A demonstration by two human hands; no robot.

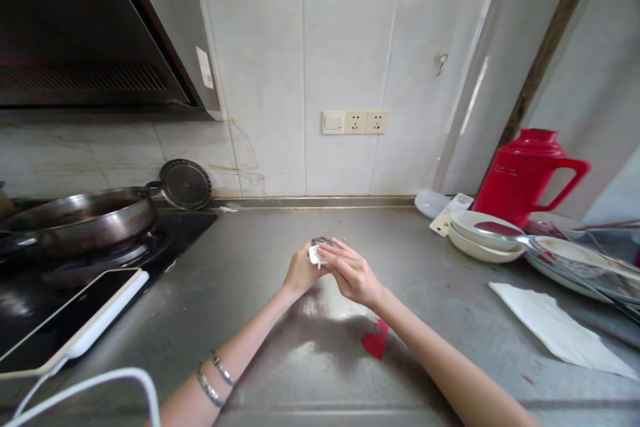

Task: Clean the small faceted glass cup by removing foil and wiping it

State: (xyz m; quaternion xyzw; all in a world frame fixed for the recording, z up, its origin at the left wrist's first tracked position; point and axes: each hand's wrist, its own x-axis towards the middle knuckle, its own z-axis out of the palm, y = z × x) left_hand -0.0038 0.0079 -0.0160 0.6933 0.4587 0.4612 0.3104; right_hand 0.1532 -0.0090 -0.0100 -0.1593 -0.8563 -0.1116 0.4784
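My left hand (300, 271) and my right hand (351, 272) meet above the middle of the steel counter (280, 320). Together they pinch a small white piece (315, 254), perhaps tissue, against a small dark grey object (321, 241) that peeks out above the fingers. Both hands have their fingers closed around these. Two bracelets (215, 379) ring my left wrist. A small red item (376, 341) lies on the counter under my right forearm.
A wok (80, 217) sits on the stove at left, a round lid (186, 184) leaning behind it. A tablet (65, 320) with a white cable lies front left. At right are stacked bowls (483, 233), a red thermos jug (525, 173) and a white paper sheet (555, 330).
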